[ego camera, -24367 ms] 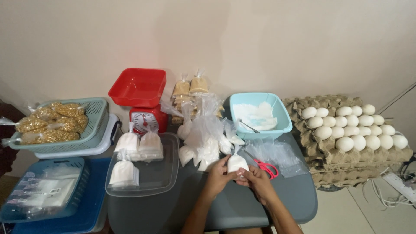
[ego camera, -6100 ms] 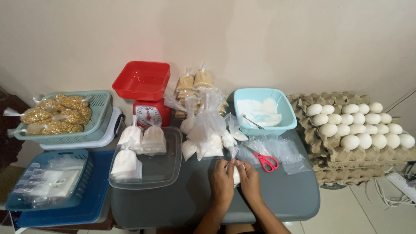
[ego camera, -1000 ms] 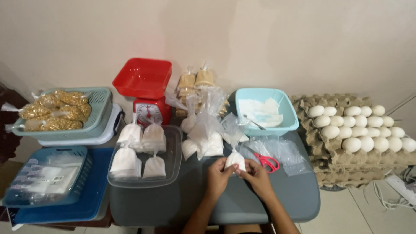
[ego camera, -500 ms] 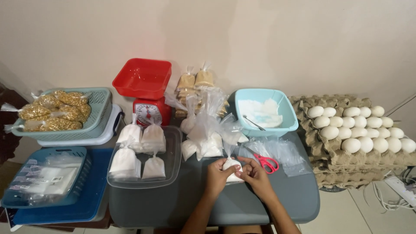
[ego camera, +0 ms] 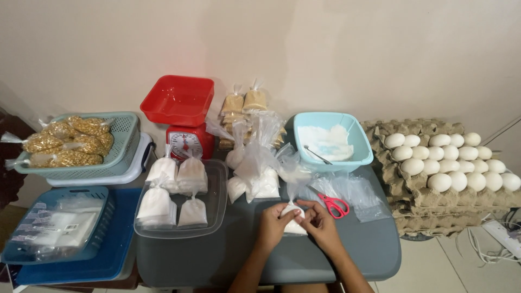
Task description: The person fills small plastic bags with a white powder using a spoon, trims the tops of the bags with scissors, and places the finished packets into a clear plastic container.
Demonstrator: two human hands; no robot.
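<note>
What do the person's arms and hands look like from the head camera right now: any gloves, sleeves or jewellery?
Both are bare: the left hand and right hand wear no gloves, and no rings, watch or bracelets show. The forearms are uncovered to the bottom edge of the picture, with no sleeve in view.

Head camera, steeply down over table (ego camera: 217, 260)
</note>
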